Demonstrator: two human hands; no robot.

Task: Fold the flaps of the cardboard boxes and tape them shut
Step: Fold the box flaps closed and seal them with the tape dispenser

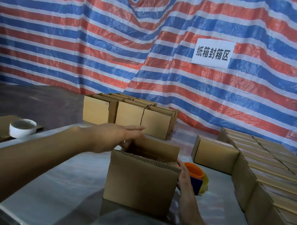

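Near the table's middle, the open cardboard box (140, 182) is standing flaps up. The left hand (117, 139), fingers straight, is reaching over its far-left corner; the right hand (185, 175) is bracing the right wall, grip impossible to tell. I'd be tucking the short flaps flat first.

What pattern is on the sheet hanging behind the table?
Red, blue and white stripes run across the sheet, seen best in the head view.
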